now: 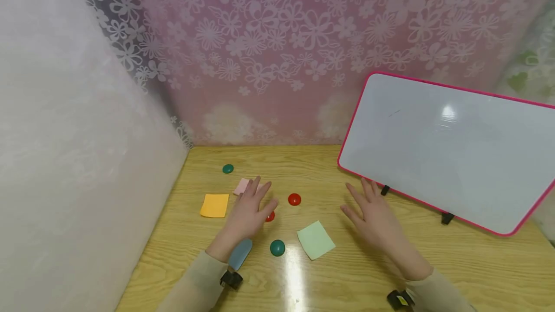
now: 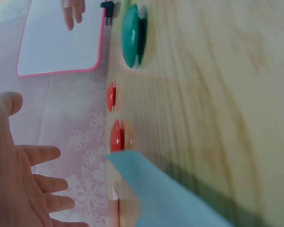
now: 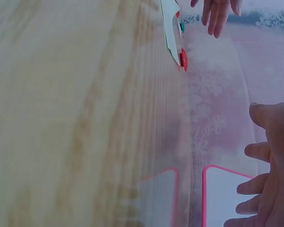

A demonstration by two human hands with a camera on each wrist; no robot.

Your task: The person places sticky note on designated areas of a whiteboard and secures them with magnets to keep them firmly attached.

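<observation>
My left hand [image 1: 246, 215], fingers spread and holding nothing, hovers over the left part of the table. Below it, partly covered, are a pink sticky note [image 1: 242, 186], a red round magnet [image 1: 270, 216] and a blue-grey sticky note [image 1: 241, 253]. An orange sticky note [image 1: 215, 205] lies to its left. My right hand [image 1: 378, 219] is also spread over the table, just short of the whiteboard's lower edge, with nothing in it. Between the hands lie a pale green sticky note [image 1: 316, 240], another red magnet [image 1: 294, 199] and a green magnet [image 1: 277, 248].
A whiteboard [image 1: 442, 148] with a pink frame leans at the back right, black clips [image 1: 447, 218] on its lower edge. Another green magnet [image 1: 228, 168] lies toward the back left. A white wall [image 1: 86, 158] bounds the left, and a pink flowered curtain [image 1: 269, 61] the back.
</observation>
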